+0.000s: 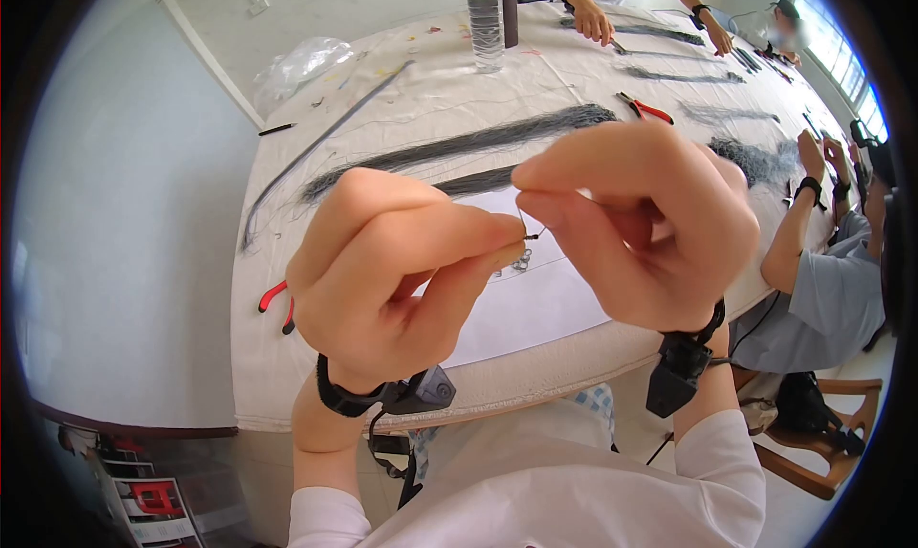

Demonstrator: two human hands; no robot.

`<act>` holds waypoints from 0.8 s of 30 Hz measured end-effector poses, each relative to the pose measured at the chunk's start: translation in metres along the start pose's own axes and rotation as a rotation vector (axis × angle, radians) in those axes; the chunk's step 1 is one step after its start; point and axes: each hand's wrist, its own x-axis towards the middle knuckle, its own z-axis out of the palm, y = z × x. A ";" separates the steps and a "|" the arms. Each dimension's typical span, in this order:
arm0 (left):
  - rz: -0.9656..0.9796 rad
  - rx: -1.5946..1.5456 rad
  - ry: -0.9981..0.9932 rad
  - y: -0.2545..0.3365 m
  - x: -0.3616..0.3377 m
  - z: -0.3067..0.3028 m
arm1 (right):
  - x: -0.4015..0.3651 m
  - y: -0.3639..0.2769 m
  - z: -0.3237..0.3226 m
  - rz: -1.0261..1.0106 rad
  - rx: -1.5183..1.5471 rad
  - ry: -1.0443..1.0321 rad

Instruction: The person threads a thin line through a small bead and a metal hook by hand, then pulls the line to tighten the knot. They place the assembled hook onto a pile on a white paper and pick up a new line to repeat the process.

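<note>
The left hand (pixel 402 271) was closed in a pinch, thumb and forefinger pressed on the lower end of a thin wire (pixel 526 231); the right hand (pixel 641 223) was closed too, its fingertips meeting the same wire from the other side, so the piece hung in the narrow gap between the two hands, raised above the bench (pixel 287 376).

The wire looked hair-fine and almost weightless; it would likely bend or kink under any sideways force, and slip from dry fingertips; a hold close to its dark tip, with the pads rather than the nails, seemed the surest place, since a grip further along would let the free end whip about.

Just below the hands lay small metal rings (pixel 521 259) on a white sheet (pixel 535 309); beyond the hands ran dark fibre bundles (pixel 459 146); red-handled pliers (pixel 275 304) lay outside the left hand, near the bench edge; a water bottle (pixel 486 22) stood well beyond; to the right of the right hand, a co-worker's hand (pixel 813 156) was raised over the bench.
</note>
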 end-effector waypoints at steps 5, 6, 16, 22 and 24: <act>-0.144 -0.109 -0.063 0.001 -0.004 -0.002 | 0.002 0.010 0.001 0.251 0.197 -0.146; -0.144 -0.107 -0.061 0.001 -0.004 -0.002 | 0.002 0.011 0.002 0.249 0.199 -0.148; -0.122 -0.039 -0.023 0.003 -0.005 -0.004 | -0.001 0.007 0.004 0.167 0.271 -0.223; -0.113 -0.056 0.034 -0.001 -0.003 0.000 | -0.002 -0.004 0.004 0.096 0.272 -0.165; -0.102 -0.106 0.110 -0.004 -0.003 0.002 | -0.002 -0.004 0.004 0.063 0.265 -0.152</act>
